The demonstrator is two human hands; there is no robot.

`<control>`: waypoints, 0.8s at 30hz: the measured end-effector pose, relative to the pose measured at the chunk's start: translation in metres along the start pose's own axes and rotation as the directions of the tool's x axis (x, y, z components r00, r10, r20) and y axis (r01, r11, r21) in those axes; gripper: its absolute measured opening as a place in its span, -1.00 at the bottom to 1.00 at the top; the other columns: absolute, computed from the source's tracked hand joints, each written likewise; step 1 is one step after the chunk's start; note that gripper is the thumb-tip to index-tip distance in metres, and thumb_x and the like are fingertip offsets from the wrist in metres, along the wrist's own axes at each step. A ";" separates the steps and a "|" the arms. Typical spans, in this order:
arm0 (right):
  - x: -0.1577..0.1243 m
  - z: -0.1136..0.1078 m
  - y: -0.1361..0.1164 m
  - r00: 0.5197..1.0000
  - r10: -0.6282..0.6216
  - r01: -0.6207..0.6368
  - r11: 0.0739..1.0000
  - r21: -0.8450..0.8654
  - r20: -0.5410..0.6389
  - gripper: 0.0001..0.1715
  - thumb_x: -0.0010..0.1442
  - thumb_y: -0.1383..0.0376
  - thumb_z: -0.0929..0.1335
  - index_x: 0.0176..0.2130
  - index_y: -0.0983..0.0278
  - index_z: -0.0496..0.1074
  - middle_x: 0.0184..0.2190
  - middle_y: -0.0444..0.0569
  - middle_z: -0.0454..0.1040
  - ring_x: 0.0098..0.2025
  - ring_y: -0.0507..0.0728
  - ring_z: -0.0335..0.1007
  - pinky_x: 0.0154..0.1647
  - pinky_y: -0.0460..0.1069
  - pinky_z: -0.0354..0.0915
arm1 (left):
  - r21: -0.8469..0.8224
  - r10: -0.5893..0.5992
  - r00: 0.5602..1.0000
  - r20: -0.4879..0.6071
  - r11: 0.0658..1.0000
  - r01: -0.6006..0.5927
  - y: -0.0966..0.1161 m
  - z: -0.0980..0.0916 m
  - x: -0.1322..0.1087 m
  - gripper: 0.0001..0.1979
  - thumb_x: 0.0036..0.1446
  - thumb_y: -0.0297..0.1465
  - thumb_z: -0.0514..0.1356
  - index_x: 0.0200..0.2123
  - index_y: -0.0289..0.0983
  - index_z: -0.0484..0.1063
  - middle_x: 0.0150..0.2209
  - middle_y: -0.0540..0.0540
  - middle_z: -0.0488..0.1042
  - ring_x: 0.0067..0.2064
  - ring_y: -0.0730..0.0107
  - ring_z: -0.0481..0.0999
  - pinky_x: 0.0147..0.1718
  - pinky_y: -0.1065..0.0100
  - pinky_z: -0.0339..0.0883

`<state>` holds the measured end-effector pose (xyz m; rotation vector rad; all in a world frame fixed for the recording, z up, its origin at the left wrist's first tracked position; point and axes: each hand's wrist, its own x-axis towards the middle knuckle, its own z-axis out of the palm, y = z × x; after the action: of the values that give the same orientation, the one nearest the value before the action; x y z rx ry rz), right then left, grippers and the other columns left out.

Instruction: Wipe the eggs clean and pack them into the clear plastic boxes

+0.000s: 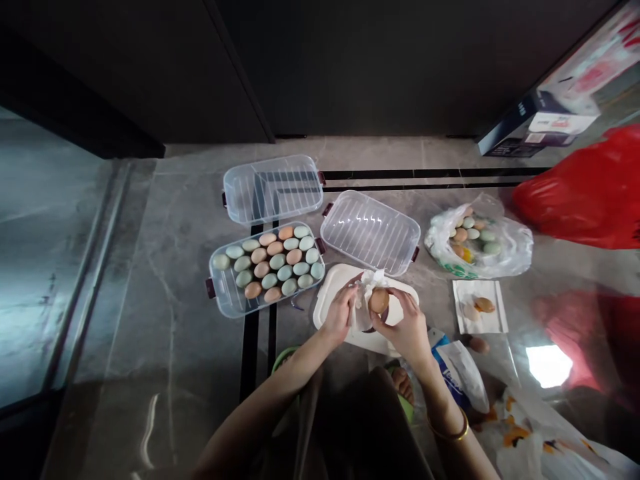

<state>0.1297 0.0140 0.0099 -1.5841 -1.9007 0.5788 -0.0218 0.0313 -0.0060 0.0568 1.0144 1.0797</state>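
Note:
My right hand (404, 325) grips a brown egg (379, 301) between thumb and fingers. Close beside it, my left hand (341, 311) is closed on a crumpled white tissue (369, 283), which touches the egg's left side. Both hands are above a white lid (330, 288) on the floor. To the left, a clear egg box (227, 307) holds rows of green, blue and brown eggs (277, 262), with bare space at its left end. Two clear covers, one at the back (239, 190) and one nearer the middle (383, 233), rest beside it.
Right of the covers sits a plastic bag (515, 247) of eggs. A tissue (465, 323) bears a broken egg (484, 305); one brown egg (479, 345) lies nearby. A tissue pack (457, 377), red bag (585, 193) and dark box (530, 127) are right. Dark cabinets (370, 67) stand behind.

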 end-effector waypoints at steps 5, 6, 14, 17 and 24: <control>0.003 -0.001 -0.006 0.999 -0.046 0.046 0.999 -0.005 -0.005 -0.53 0.04 0.25 0.46 -0.04 0.24 0.39 -0.15 0.11 0.56 -0.07 0.34 0.47 -0.04 0.25 0.42 | -0.115 -0.104 0.993 0.064 0.987 0.111 -0.004 -0.006 -0.004 -0.47 0.13 -0.07 0.24 0.04 -0.29 0.45 -0.04 -0.17 0.58 0.04 0.10 0.54 0.04 0.21 0.40; 0.003 -0.001 -0.007 0.999 -0.048 0.048 0.999 0.004 0.005 -0.53 0.03 0.26 0.46 -0.03 0.22 0.39 -0.15 0.10 0.56 -0.07 0.34 0.47 -0.04 0.25 0.42 | -0.065 -0.054 0.995 0.089 0.996 0.060 -0.006 -0.006 -0.006 -0.45 0.12 -0.08 0.27 0.09 -0.27 0.41 0.01 -0.15 0.55 0.07 0.12 0.52 0.06 0.24 0.38; -0.001 0.006 -0.015 0.994 -0.111 0.111 0.993 -0.029 0.006 -0.51 -0.01 0.35 0.45 -0.03 0.15 0.45 -0.10 0.07 0.47 -0.01 0.34 0.38 0.03 0.27 0.34 | 0.388 0.290 0.940 0.180 0.857 -0.339 -0.016 -0.009 -0.020 -0.47 0.28 0.01 0.05 0.15 -0.20 0.34 0.04 -0.14 0.46 0.14 0.16 0.38 0.17 0.26 0.24; -0.001 0.004 -0.015 0.984 -0.176 0.175 0.984 -0.027 -0.010 -0.54 0.00 0.30 0.46 -0.05 0.14 0.47 -0.10 0.07 0.43 -0.01 0.34 0.37 0.04 0.29 0.32 | 0.485 0.286 0.943 0.168 0.809 -0.332 -0.014 -0.014 -0.016 -0.54 0.29 -0.02 0.03 0.00 -0.22 0.43 -0.08 -0.16 0.49 0.09 0.17 0.41 0.15 0.24 0.24; -0.004 0.000 -0.010 0.973 -0.230 0.225 0.966 0.130 0.023 -0.45 0.03 0.24 0.50 0.04 0.10 0.45 -0.07 0.06 0.41 0.06 0.34 0.34 0.07 0.29 0.33 | 0.508 0.086 0.996 -0.033 0.859 -0.057 -0.011 -0.014 -0.008 -0.61 0.21 -0.04 0.13 -0.33 -0.26 0.46 -0.29 -0.21 0.51 -0.13 0.13 0.50 -0.09 0.23 0.36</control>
<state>0.1236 0.0079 0.0159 -1.2618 -1.9976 0.6194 -0.0253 0.0142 -0.0145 0.5004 1.3364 0.8568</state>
